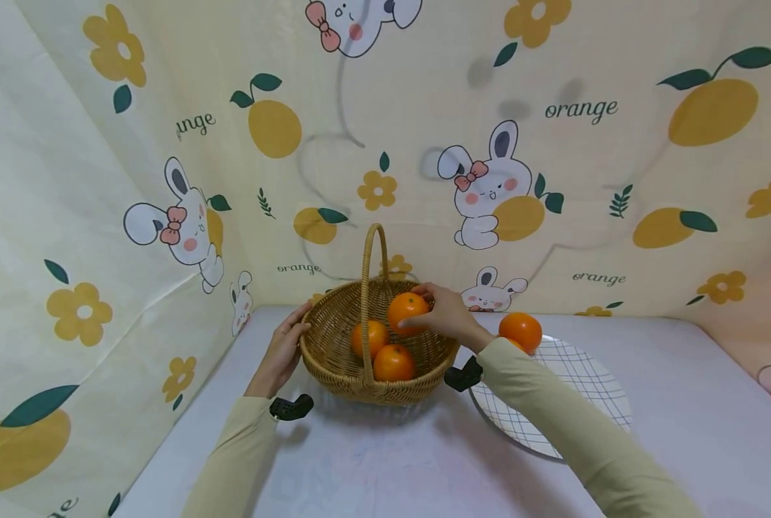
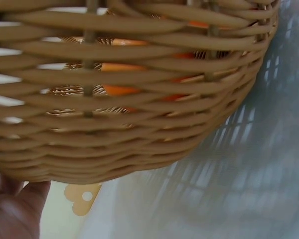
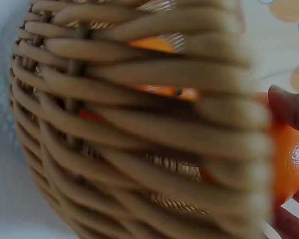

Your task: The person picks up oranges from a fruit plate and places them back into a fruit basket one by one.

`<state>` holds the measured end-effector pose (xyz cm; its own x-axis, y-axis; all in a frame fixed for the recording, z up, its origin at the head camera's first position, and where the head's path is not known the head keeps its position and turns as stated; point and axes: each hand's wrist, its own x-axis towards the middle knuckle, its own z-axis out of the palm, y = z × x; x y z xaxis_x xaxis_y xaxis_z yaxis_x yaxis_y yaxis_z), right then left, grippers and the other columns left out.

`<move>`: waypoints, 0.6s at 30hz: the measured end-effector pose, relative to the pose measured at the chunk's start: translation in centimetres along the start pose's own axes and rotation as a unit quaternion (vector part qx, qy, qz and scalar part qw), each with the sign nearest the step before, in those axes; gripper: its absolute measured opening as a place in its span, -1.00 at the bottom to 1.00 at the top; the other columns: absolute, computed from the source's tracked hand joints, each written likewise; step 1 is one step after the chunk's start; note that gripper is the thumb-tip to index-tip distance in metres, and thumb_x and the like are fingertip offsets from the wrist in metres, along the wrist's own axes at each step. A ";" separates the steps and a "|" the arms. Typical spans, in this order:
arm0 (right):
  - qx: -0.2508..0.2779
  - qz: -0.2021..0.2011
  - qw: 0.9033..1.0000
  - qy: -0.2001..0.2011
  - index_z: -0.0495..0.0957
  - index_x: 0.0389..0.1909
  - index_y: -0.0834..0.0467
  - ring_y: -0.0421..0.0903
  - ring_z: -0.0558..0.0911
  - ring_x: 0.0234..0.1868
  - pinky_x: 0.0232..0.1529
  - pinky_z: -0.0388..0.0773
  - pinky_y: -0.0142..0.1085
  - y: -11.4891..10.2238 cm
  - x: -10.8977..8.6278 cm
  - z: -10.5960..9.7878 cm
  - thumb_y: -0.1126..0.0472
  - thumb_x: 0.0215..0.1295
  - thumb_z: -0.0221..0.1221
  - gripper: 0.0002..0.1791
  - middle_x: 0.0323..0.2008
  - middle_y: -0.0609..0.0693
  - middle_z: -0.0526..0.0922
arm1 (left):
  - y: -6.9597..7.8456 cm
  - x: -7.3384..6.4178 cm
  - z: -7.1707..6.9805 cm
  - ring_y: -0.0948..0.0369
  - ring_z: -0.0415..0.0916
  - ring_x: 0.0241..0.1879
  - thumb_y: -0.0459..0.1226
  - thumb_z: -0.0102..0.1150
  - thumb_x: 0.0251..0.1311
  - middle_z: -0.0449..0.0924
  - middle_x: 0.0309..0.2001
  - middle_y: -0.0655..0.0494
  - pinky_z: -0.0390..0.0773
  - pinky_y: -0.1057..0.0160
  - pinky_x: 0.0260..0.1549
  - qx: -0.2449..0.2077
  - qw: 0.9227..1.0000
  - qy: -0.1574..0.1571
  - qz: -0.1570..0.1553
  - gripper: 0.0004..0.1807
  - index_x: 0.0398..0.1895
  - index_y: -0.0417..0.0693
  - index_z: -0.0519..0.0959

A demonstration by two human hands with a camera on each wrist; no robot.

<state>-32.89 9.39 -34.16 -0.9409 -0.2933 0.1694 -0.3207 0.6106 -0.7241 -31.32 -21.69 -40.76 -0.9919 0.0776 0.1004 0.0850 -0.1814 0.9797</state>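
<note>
A brown wicker basket (image 1: 334,374) with a tall arched handle stands on the table. My left hand (image 1: 283,354) grips its left rim; in the left wrist view that hand (image 2: 17,209) shows at the rim beside the woven wall. Between the thumb and fingers of my right hand (image 1: 449,315) is an orange (image 1: 406,311), held over the right part of the basket. The right wrist view shows this orange (image 3: 291,159) partly behind the basket's weave. Inside the basket lie two more oranges, one behind the handle (image 1: 370,339) and one nearer the front (image 1: 395,363).
To the right lies a round white plate (image 1: 586,381) with blue crossing lines, partly covered by my right sleeve. An orange (image 1: 521,332) sits at its far left edge, with another orange patch beside the sleeve. A printed cloth (image 1: 411,237) hangs behind the table.
</note>
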 end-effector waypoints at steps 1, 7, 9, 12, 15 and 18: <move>-0.003 0.000 1.000 0.001 0.43 0.21 0.20 0.08 0.53 0.02 0.04 0.49 -0.06 0.1 0.2 0.2 -0.03 -0.04 0.48 -0.20 0.06 0.17 0.56 | 0.0 0.0 0.0 0.07 -0.09 0.45 -0.41 -0.24 0.45 -0.10 0.51 0.00 0.09 0.09 0.33 0.000 1.000 0.000 -0.001 -0.41 0.52 -0.16 0.03; -0.016 -0.007 1.000 -0.004 0.44 0.18 0.26 0.07 0.55 -0.01 0.03 0.50 -0.09 0.5 0.7 1.1 0.00 -0.07 0.49 -0.21 0.01 0.17 0.59 | -0.2 0.0 -0.1 0.06 -0.08 0.45 -0.41 -0.24 0.46 -0.10 0.51 0.00 0.09 0.08 0.33 -0.005 1.000 0.001 -0.003 -0.42 0.52 -0.15 0.04; -0.024 -0.010 1.000 -0.006 0.45 0.17 0.27 0.07 0.55 -0.01 0.03 0.50 -0.10 0.5 0.8 1.2 0.01 -0.07 0.50 -0.21 0.01 0.17 0.59 | -0.2 0.0 -0.1 0.06 -0.07 0.44 -0.41 -0.24 0.46 -0.09 0.51 0.00 0.10 0.08 0.33 -0.006 1.000 0.001 -0.004 -0.42 0.52 -0.14 0.05; -0.039 -0.011 0.999 -0.014 0.45 0.17 0.28 0.08 0.55 -0.01 0.04 0.50 -0.08 0.6 0.9 1.2 0.02 -0.06 0.49 -0.22 0.01 0.18 0.59 | -0.2 0.0 -0.1 0.06 -0.05 0.44 -0.41 -0.23 0.46 -0.08 0.51 0.00 0.11 0.07 0.32 -0.006 1.000 0.002 -0.003 -0.43 0.52 -0.14 0.06; -0.050 -0.009 0.998 -0.024 0.44 0.18 0.28 0.08 0.55 -0.04 0.02 0.51 -0.08 0.6 0.8 1.2 0.03 -0.04 0.49 -0.22 0.00 0.18 0.59 | -0.1 0.0 -0.1 0.06 -0.05 0.44 -0.40 -0.23 0.46 -0.07 0.51 0.00 0.12 0.07 0.32 0.003 1.000 0.005 -0.001 -0.42 0.52 -0.15 0.05; -0.067 -0.007 0.997 -0.031 0.43 0.18 0.27 0.06 0.55 -0.06 0.01 0.52 -0.10 0.7 0.9 1.4 0.02 -0.03 0.48 -0.22 -0.02 0.16 0.60 | 0.0 0.0 0.0 0.07 -0.05 0.44 -0.40 -0.24 0.46 -0.07 0.51 0.03 0.11 0.09 0.32 0.008 1.000 0.007 -0.004 -0.42 0.52 -0.14 0.04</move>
<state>-33.78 8.54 -35.49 -0.9291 -0.3445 0.1347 -0.3494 0.6974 -0.6258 -31.38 -21.72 -40.80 -0.9938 0.0652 0.0897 0.0780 -0.1642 0.9833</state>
